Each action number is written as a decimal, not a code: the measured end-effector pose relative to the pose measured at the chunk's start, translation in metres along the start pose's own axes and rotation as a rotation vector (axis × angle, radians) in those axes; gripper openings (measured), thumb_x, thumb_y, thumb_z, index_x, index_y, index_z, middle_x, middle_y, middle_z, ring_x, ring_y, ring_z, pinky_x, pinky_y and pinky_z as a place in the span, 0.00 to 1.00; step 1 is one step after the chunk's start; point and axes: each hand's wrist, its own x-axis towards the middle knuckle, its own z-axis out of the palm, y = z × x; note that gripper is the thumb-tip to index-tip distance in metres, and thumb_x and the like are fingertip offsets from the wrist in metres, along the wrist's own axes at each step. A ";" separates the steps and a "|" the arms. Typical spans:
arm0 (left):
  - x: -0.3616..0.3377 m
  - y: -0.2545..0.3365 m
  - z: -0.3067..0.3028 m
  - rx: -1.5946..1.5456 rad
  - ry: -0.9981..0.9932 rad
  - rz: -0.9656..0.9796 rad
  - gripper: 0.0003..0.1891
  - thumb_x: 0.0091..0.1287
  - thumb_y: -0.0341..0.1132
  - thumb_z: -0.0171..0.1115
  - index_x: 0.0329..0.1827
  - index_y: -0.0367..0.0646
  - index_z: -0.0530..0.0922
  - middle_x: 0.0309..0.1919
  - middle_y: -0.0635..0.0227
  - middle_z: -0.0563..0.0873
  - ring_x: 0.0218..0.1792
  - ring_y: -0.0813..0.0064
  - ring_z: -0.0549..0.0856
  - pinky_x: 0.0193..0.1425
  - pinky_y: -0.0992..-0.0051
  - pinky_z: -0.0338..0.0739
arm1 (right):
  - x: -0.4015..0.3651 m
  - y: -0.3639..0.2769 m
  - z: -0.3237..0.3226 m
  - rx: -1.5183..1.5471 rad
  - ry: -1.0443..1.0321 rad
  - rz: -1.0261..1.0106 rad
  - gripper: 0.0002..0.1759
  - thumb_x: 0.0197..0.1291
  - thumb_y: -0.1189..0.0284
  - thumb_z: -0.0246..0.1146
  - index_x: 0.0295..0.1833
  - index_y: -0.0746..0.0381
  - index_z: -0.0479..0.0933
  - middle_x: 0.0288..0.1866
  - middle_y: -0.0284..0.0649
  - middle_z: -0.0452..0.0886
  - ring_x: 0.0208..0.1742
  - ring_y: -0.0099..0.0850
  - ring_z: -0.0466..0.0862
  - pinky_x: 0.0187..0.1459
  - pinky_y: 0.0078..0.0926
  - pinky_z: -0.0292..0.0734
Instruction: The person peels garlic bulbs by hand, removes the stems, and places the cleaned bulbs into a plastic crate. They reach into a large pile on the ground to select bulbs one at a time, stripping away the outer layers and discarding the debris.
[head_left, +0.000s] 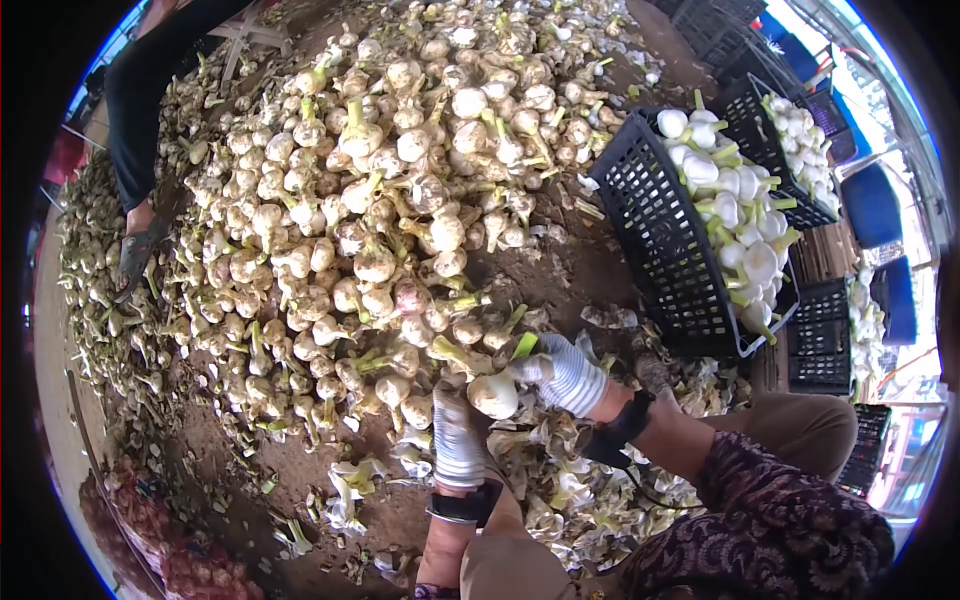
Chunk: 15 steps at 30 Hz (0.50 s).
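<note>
A pale garlic bulb (pixel 494 397) sits between my two hands, low in front of the big heap. My right hand (pixel 568 376), in a striped, soiled glove, is closed on its right side, with a bright green stem end (pixel 525 345) by the fingertips. My left hand (pixel 458 438), gloved alike, presses curled fingers against the bulb's left side; the fingertips are dark and partly hidden. Just beyond both hands lies the heap of garlic bulbs (pixel 375 265), dirty and with stems on.
To the right stands a black crate (pixel 665 240) full of cleaner white garlic, with a second filled crate (pixel 765 130) behind it. Peeled skins (pixel 570 490) litter the ground below my hands. Another person's leg (pixel 140 110) is at upper left; a red mesh sack (pixel 190 550) lies lower left.
</note>
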 end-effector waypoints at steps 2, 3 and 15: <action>0.005 -0.002 -0.015 -0.430 -0.051 -0.149 0.27 0.59 0.42 0.66 0.59 0.39 0.68 0.54 0.59 0.76 0.56 0.62 0.76 0.59 0.63 0.73 | -0.001 -0.009 0.003 0.220 0.016 0.260 0.16 0.53 0.73 0.68 0.47 0.66 0.78 0.35 0.36 0.83 0.34 0.24 0.82 0.34 0.21 0.79; 0.007 -0.010 -0.025 -0.367 0.028 -0.100 0.21 0.59 0.28 0.63 0.56 0.41 0.70 0.49 0.61 0.79 0.52 0.65 0.79 0.56 0.65 0.75 | -0.001 -0.006 0.000 0.219 0.018 0.265 0.16 0.53 0.73 0.68 0.47 0.66 0.78 0.35 0.36 0.83 0.34 0.24 0.82 0.34 0.21 0.79; -0.020 0.055 0.037 1.033 -0.213 0.460 0.13 0.52 0.19 0.66 0.39 0.41 0.77 0.32 0.67 0.84 0.32 0.80 0.82 0.34 0.79 0.78 | 0.005 0.011 -0.009 -0.141 0.162 0.126 0.15 0.54 0.67 0.68 0.42 0.66 0.79 0.33 0.32 0.81 0.33 0.22 0.80 0.35 0.21 0.76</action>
